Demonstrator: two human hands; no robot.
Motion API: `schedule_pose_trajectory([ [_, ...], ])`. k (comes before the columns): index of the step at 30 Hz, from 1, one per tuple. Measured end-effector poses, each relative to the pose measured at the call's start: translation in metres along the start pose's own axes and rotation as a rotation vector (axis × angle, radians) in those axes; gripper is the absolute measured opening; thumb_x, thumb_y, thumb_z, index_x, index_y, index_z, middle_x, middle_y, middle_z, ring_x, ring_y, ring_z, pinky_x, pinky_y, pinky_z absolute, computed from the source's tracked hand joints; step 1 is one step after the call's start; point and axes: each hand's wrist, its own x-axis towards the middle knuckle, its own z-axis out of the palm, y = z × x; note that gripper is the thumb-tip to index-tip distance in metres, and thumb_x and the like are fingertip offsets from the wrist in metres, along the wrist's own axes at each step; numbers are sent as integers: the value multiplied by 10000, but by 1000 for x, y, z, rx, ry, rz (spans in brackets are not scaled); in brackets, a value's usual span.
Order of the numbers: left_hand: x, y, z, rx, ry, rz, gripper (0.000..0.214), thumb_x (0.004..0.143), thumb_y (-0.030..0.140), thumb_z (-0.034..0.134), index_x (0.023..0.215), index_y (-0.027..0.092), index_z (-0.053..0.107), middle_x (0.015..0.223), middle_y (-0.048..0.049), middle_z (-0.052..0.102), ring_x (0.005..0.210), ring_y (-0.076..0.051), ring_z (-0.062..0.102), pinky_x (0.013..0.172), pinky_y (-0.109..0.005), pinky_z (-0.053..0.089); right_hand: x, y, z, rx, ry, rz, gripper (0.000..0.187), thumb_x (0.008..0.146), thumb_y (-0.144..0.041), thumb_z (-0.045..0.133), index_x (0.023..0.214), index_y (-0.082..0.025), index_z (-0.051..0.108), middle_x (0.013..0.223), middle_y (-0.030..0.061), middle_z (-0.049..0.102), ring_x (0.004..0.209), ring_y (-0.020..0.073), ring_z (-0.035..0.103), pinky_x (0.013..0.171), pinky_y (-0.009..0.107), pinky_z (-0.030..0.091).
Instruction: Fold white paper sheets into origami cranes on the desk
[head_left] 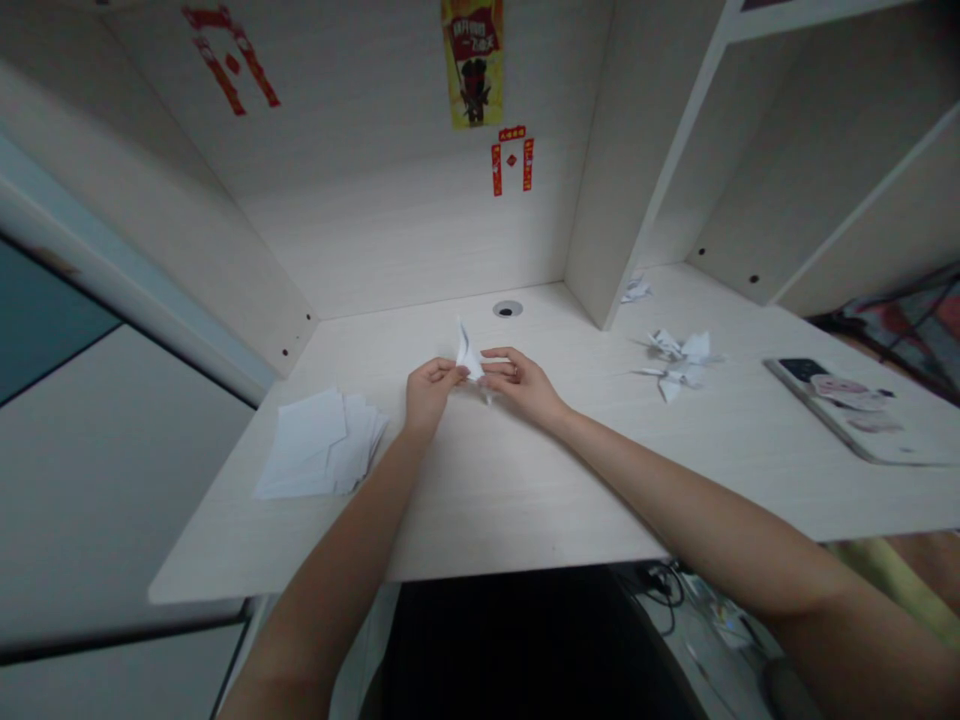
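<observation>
A small folded white paper piece (469, 357) stands up between both my hands over the middle of the pale wooden desk (525, 490). My left hand (429, 392) pinches its left side with closed fingers. My right hand (521, 380) pinches its right side, thumb and fingers pressed together. The lower part of the paper is hidden behind my fingers.
A fanned stack of white paper sheets (322, 447) lies at the desk's left. Several finished folded paper figures (677, 362) lie to the right, one more (635, 291) by the shelf divider. A tablet with a pictured cover (855, 405) rests far right. A cable hole (508, 309) sits at the back.
</observation>
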Motion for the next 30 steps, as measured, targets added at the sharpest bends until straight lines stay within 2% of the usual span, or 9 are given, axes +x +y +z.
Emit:
schedule_pose_trajectory([
  [6, -4, 1, 4, -85, -99, -33, 176, 625, 295, 654, 556, 168, 554, 557, 20, 587, 537, -104, 531, 578, -231, 417, -4, -6, 4, 39, -92, 28, 518, 650, -385, 711, 1098, -236, 497, 925, 48, 696, 816, 182, 664, 748, 331, 511],
  [11, -1, -4, 3, -96, -98, -21, 198, 653, 323, 655, 582, 165, 558, 566, 22, 578, 550, -96, 522, 606, -229, 416, -5, -4, 4, -26, -123, -32, 449, 708, -457, 642, 1067, -208, 535, 866, 33, 681, 786, 184, 647, 705, 304, 504],
  [13, 0, -3, 2, -80, -100, -12, 222, 661, 354, 664, 599, 163, 569, 575, 17, 581, 562, -96, 526, 612, -227, 415, -2, -1, 1, -93, -51, -66, 393, 756, -504, 566, 991, -190, 577, 848, 25, 664, 773, 176, 628, 684, 288, 492],
  [16, 0, -2, 2, -76, -63, -15, 265, 665, 415, 670, 643, 165, 583, 609, 11, 595, 571, -99, 543, 603, -224, 417, 5, 7, -6, -145, 156, -74, 420, 788, -560, 475, 845, -164, 602, 773, 28, 637, 704, 170, 588, 617, 279, 469],
  [19, -1, -3, 3, -49, 39, 6, 298, 663, 447, 670, 681, 163, 582, 631, -1, 616, 569, -108, 562, 585, -225, 422, 12, 13, -12, -33, 326, -28, 420, 776, -564, 482, 778, -157, 585, 734, 43, 632, 640, 171, 572, 569, 288, 458],
  [21, 0, -5, 3, -10, 98, 32, 305, 652, 443, 682, 695, 158, 581, 631, -12, 629, 565, -117, 575, 576, -226, 424, 15, 14, -14, 40, 377, 6, 397, 755, -543, 521, 785, -153, 588, 759, 60, 644, 642, 179, 581, 570, 298, 464],
  [25, 3, -10, 1, 40, 142, 59, 306, 648, 440, 686, 701, 159, 577, 612, -11, 635, 537, -118, 578, 547, -220, 414, 14, 11, -13, 48, 355, 41, 348, 755, -484, 526, 861, -160, 593, 788, 70, 653, 672, 189, 594, 579, 306, 477],
  [27, 6, -12, -2, 38, 144, 70, 300, 655, 436, 679, 727, 160, 587, 622, -9, 639, 521, -110, 569, 534, -215, 406, 12, 8, -11, 21, 340, 12, 362, 745, -430, 543, 1021, -195, 551, 797, 46, 647, 663, 174, 589, 570, 292, 481],
  [30, 8, -12, -5, 28, 167, 67, 295, 664, 417, 670, 792, 157, 614, 663, -15, 653, 509, -100, 559, 519, -209, 397, 9, 4, -12, -14, 356, -62, 621, 732, -336, 550, 1297, -282, 298, 874, 18, 628, 640, 140, 579, 578, 275, 490],
])
